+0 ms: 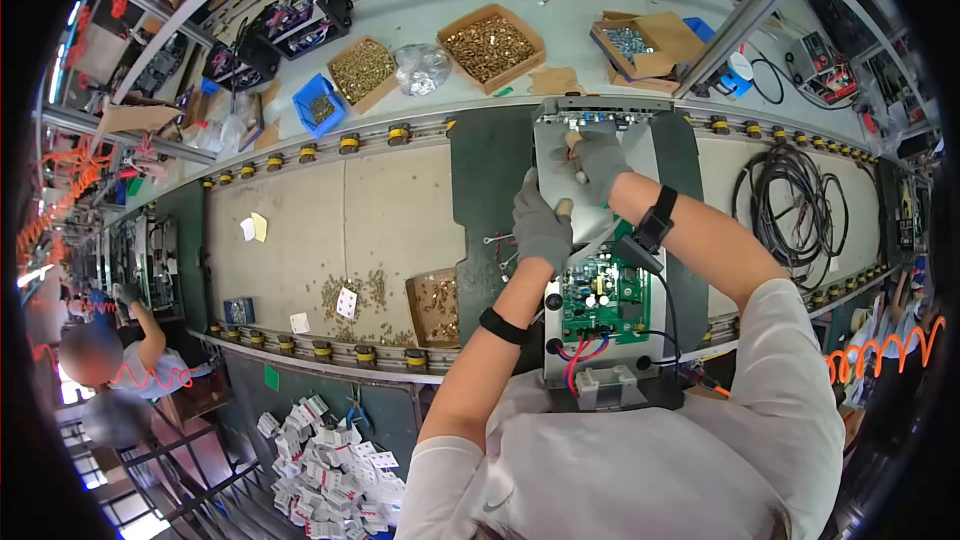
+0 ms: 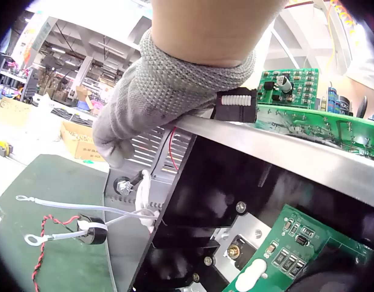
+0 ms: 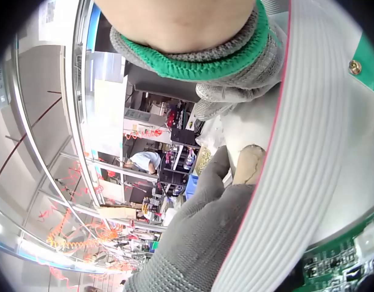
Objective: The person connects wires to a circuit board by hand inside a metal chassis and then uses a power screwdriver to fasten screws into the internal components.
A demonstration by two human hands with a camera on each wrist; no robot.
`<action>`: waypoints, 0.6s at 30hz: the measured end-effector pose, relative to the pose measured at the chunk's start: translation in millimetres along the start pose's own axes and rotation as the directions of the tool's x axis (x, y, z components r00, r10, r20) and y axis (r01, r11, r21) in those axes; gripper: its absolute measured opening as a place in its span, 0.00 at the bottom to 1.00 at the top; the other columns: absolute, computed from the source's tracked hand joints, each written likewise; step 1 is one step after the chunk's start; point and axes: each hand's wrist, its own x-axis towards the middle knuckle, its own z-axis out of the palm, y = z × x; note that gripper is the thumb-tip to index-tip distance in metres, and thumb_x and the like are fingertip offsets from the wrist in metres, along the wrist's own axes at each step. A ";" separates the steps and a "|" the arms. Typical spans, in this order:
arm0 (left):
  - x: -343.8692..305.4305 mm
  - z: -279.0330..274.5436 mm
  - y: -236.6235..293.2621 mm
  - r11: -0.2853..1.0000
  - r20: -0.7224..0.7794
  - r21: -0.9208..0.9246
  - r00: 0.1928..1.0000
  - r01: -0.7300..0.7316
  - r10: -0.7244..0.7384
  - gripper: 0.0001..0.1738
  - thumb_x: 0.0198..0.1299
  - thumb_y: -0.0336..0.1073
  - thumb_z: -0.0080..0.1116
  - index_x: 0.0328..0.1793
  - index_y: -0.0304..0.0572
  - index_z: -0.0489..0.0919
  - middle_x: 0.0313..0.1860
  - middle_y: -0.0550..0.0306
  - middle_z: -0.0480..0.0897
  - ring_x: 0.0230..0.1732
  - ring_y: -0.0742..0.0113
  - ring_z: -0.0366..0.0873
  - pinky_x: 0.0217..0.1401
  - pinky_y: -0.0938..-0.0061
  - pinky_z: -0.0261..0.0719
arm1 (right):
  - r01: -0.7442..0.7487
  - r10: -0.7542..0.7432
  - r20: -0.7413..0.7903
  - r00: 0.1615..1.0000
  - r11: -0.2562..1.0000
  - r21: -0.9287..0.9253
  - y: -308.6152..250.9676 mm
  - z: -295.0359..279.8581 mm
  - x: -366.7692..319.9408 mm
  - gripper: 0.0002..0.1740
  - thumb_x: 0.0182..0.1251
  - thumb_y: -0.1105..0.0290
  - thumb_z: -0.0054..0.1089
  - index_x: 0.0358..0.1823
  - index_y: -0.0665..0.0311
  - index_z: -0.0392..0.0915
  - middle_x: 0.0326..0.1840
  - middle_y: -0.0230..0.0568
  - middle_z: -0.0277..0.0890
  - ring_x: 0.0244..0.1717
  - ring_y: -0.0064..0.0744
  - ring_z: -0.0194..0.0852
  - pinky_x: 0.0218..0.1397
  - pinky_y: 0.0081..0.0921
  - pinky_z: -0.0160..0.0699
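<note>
Both hands, in grey gloves with bare thumb tips, are over a metal equipment chassis (image 1: 645, 155). My left hand (image 1: 543, 230) rests along its left side, fingers extended toward the far end; in the left wrist view they hang over the edge. Farther up, my right hand (image 1: 603, 165) is low over the bare metal plate with bent fingers; I cannot tell whether they hold anything. A flat grey ribbon cable (image 3: 296, 121) runs beside the hands. Nearer the body is a green circuit board (image 1: 605, 290). White leads with ring terminals pass through a black ring core (image 2: 93, 231) beside the chassis.
The chassis stands on a dark green board (image 1: 485, 170) over a roller line. Behind are boxes of brass-coloured parts (image 1: 488, 48) and a blue bin (image 1: 318, 105). Coiled black cable (image 1: 800, 205) lies right; a cardboard tray (image 1: 432, 310) and piled grey-white parts (image 1: 335, 470) are left.
</note>
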 end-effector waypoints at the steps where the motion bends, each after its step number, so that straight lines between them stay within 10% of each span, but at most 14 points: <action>1: -1.8 -3.2 7.4 1.000 0.005 0.000 1.000 0.005 -0.005 0.45 0.56 0.41 0.61 0.75 0.44 0.48 0.65 0.38 0.62 0.63 0.40 0.63 0.65 0.54 0.64 | 0.033 -0.033 0.014 0.999 0.999 0.025 3.2 -3.1 3.0 0.15 0.68 0.68 0.49 0.52 0.68 0.73 0.40 0.42 0.83 0.30 0.27 0.81 0.17 0.20 0.66; 9: 3.5 -45.5 24.4 0.981 0.116 0.153 0.984 0.119 -0.137 0.44 0.55 0.43 0.60 0.74 0.39 0.52 0.64 0.35 0.64 0.65 0.42 0.63 0.68 0.59 0.63 | 0.100 -0.105 0.062 0.993 0.992 0.083 2.9 -3.5 4.4 0.13 0.67 0.69 0.51 0.48 0.70 0.74 0.36 0.42 0.82 0.24 0.23 0.77 0.16 0.20 0.64; 18: 34.6 -81.7 45.5 0.973 0.040 -0.199 0.991 -0.119 0.129 0.38 0.51 0.33 0.61 0.70 0.41 0.60 0.62 0.42 0.69 0.61 0.51 0.72 0.61 0.64 0.72 | 0.212 -0.207 0.104 0.973 0.977 -0.034 -0.9 -12.5 -1.1 0.12 0.67 0.67 0.54 0.40 0.70 0.77 0.31 0.44 0.81 0.19 0.22 0.74 0.14 0.17 0.62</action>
